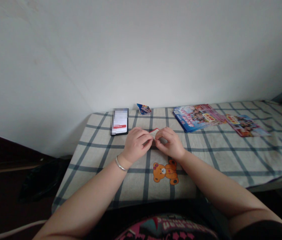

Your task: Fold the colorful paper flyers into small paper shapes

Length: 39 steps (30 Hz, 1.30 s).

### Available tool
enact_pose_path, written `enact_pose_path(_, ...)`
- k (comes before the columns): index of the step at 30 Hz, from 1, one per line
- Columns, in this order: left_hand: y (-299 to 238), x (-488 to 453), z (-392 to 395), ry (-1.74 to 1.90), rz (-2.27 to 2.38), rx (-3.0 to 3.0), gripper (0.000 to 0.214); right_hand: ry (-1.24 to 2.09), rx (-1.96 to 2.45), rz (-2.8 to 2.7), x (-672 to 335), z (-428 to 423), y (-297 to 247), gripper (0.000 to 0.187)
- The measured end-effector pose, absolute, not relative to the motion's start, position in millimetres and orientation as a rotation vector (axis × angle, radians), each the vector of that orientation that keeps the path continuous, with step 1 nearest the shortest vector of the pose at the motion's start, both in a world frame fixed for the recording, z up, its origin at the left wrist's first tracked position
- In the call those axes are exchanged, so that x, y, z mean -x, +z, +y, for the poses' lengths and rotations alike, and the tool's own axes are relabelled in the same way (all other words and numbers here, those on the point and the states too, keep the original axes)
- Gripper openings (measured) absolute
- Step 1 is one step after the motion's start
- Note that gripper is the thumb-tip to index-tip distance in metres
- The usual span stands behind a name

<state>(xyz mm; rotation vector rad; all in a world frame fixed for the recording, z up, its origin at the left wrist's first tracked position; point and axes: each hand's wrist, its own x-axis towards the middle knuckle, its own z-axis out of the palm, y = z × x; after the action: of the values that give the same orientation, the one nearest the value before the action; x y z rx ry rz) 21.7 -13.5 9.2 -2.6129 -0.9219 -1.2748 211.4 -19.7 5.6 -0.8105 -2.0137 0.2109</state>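
Note:
My left hand point(137, 144) and my right hand point(170, 142) meet over the middle of a checked cloth point(221, 156). Both are closed in a pinch on a small piece of paper with a red edge point(154, 132), which shows between the fingertips. Most of the paper is hidden by my fingers. A silver bangle point(120, 164) sits on my left wrist. A teddy bear print point(166, 171) lies on the cloth just below my hands.
A black phone point(119, 121) with a lit screen lies beyond my left hand. A small folded blue paper shape point(144, 108) sits by the wall. A stack of colourful leaflets point(196, 116) and a single leaflet point(246, 125) lie at the right.

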Motion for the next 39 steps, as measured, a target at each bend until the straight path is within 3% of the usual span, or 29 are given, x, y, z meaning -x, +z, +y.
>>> enact_pose_path(28, 7.7, -22.9, -11.4, -1.243, -0.914, 2.626, 0.009, 0.328, 0.799, -2.01, -211.1, -18.6, 3.1, 0.013)
enact_pose_path(39, 5.8, -19.4, -11.0, -1.232, -0.981, 2.672, 0.005, 0.183, 0.853, -2.091, -218.6, -13.5, 3.0, 0.009)
